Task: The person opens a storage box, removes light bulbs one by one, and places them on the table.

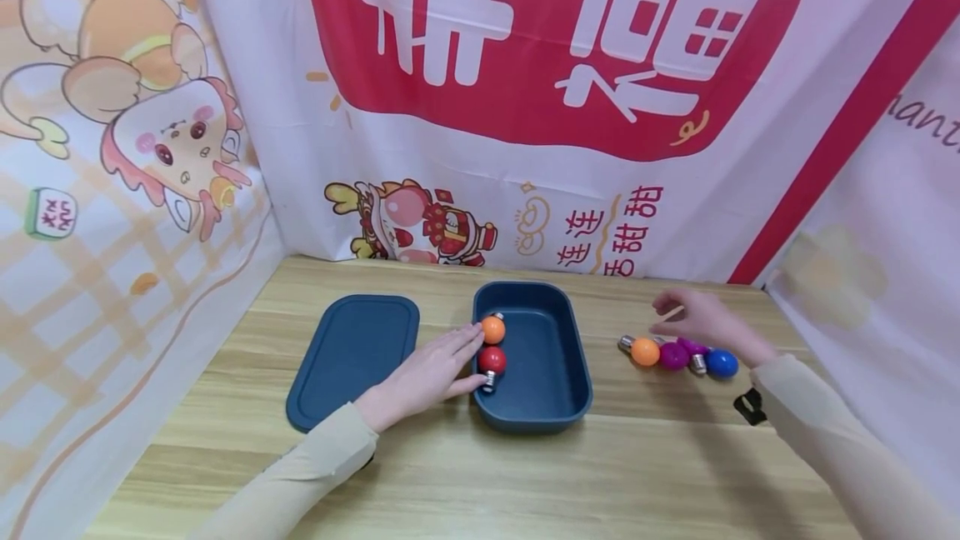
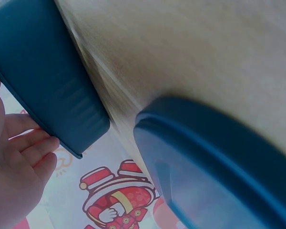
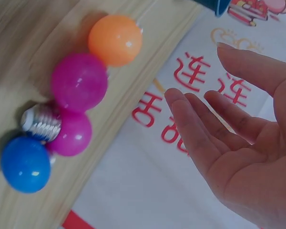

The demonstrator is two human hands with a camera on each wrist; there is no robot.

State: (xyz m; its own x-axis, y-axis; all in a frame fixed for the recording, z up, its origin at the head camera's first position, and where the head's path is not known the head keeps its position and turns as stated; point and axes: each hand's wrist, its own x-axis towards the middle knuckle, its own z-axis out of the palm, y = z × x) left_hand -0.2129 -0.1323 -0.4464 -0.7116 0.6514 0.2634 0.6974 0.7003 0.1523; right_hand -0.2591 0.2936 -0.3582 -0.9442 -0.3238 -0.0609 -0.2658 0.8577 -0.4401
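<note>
A dark blue open box [image 1: 536, 422] stands on the table with an orange bulb [image 1: 493, 330] and a red bulb [image 1: 492, 358] along its left inner side. My left hand [image 1: 429, 372] rests its extended fingers at the box's left rim. In the left wrist view the fingertips [image 2: 51, 143] lie against that rim. To the right of the box, my right hand [image 1: 705, 322] hovers, fingers loosely bent, holding nothing. Below it lie another orange bulb [image 3: 115, 40], two magenta bulbs [image 3: 79, 82] and a blue bulb [image 3: 26, 164], bunched in a row with silvery screw bases.
A dark blue lid [image 1: 356, 357] lies flat on the wooden table [image 1: 450, 482], left of the box. Printed cloth [image 1: 525, 132] hangs behind the table and at both sides. Near the right sleeve is a small black object [image 1: 750, 407].
</note>
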